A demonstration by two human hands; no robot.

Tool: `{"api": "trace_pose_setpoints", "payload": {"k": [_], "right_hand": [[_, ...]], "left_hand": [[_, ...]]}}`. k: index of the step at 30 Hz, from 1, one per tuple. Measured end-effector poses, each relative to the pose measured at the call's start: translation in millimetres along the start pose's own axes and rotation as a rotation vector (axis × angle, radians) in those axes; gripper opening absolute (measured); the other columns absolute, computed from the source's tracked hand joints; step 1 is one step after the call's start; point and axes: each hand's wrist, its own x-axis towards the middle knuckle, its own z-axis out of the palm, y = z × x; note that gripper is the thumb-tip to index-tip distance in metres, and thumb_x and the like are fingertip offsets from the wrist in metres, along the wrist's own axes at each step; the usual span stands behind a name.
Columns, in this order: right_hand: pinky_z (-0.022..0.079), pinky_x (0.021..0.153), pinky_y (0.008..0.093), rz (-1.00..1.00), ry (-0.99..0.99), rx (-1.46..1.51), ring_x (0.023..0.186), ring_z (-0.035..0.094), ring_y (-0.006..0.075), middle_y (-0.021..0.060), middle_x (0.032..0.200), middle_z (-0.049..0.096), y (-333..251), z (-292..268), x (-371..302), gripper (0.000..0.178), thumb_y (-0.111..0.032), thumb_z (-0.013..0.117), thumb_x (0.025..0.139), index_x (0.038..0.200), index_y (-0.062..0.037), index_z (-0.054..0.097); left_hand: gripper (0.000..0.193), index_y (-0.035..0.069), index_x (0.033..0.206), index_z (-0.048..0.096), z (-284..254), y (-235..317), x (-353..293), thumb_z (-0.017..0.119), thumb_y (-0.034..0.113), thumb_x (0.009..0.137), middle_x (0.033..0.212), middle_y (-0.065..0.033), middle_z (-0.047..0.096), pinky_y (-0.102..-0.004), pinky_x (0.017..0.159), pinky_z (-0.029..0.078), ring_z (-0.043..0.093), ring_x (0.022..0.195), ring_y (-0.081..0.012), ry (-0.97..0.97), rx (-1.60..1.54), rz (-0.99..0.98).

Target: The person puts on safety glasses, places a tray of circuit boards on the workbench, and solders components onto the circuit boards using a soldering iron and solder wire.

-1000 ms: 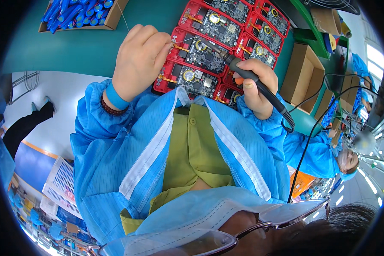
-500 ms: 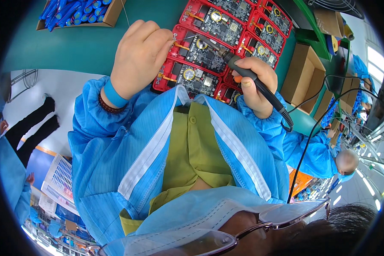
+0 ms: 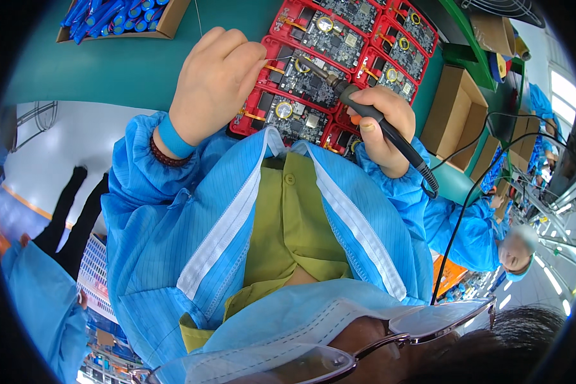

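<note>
In my right hand (image 3: 390,121) is a soldering iron (image 3: 344,88) with a dark handle, its tip slanting down to the far left. My left hand (image 3: 219,83) pinches a thin solder wire (image 3: 278,59), which runs out to the iron's tip. Both meet over a dark circuit board (image 3: 313,88), near the round yellow-ringed part on it. Whether the tip touches the board is too small to tell. Several such boards lie in red trays (image 3: 237,124), set side by side on the green bench. One more board (image 3: 299,121) lies just nearer to me.
A cardboard box (image 3: 169,22) of blue cylindrical cells stands at the far left. To the right is an open cardboard box (image 3: 457,118) beside a green rack (image 3: 470,38). The iron's black cable (image 3: 456,238) trails down the right. Other people in blue (image 3: 461,233) are nearby.
My left hand has shifted slightly right with the solder wire. The iron's tip has moved a little. At the left, another person has moved nearer; the person at the right has turned their head.
</note>
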Motion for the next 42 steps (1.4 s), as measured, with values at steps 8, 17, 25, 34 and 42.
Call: {"api": "trace_pose_setpoints", "payload": {"k": [8, 17, 25, 34, 42], "right_hand": [[0.048, 0.058, 0.0307, 0.088, 0.173, 0.084, 0.064, 0.061, 0.0202, 0.0114, 0.079, 0.064, -14, -16, -20, 0.036, -0.032, 0.061, 0.091, 0.104, 0.0014, 0.060], [0.047, 0.060, 0.0272, 0.077, 0.398, 0.017, 0.067, 0.060, 0.0170, 0.0159, 0.083, 0.063, -32, -39, -52, 0.045, -0.038, 0.057, 0.094, 0.111, 0.0035, 0.054], [0.047, 0.059, 0.0278, 0.065, 0.386, 0.038, 0.067, 0.060, 0.0169, 0.0132, 0.083, 0.063, -40, -46, -55, 0.045, -0.039, 0.059, 0.093, 0.110, 0.0028, 0.056], [0.050, 0.060, 0.0256, 0.078, 0.507, 0.015, 0.067, 0.062, 0.0159, 0.0134, 0.084, 0.065, -49, -46, -63, 0.043, -0.037, 0.059, 0.094, 0.109, 0.0028, 0.056], [0.049, 0.061, 0.0238, 0.041, 0.431, 0.093, 0.068, 0.062, 0.0133, 0.0115, 0.087, 0.064, -30, -58, -38, 0.037, -0.029, 0.058, 0.095, 0.109, 0.0043, 0.058]], "left_hand": [[0.009, 0.003, 0.087, 0.062, -9, 2, -3, 0.067, 0.004, 0.079, 0.079, -0.0084, 0.055, -0.0355, 0.066, 0.046, 0.053, 0.072, -0.0261, 0.057, -0.035, -0.042], [0.037, 0.007, 0.106, 0.062, -64, 39, -6, 0.056, 0.043, 0.096, 0.073, -0.0016, 0.050, -0.0271, 0.054, 0.034, 0.044, 0.062, -0.0145, 0.246, -1.264, -0.065], [0.025, 0.032, 0.103, 0.067, -112, 98, 1, 0.076, 0.027, 0.080, 0.089, 0.0040, 0.054, -0.0237, 0.057, 0.034, 0.042, 0.065, -0.0103, 0.118, -1.293, 0.409], [0.013, 0.031, 0.091, 0.068, -118, 98, 15, 0.073, 0.025, 0.081, 0.087, 0.0065, 0.057, -0.0235, 0.059, 0.034, 0.043, 0.067, -0.0097, 0.066, -1.255, 0.430], [0.048, 0.019, 0.125, 0.052, -107, 99, 21, 0.062, 0.049, 0.089, 0.091, -0.0027, 0.053, -0.0293, 0.062, 0.031, 0.043, 0.074, -0.0138, 0.198, -1.189, 0.333]]}}
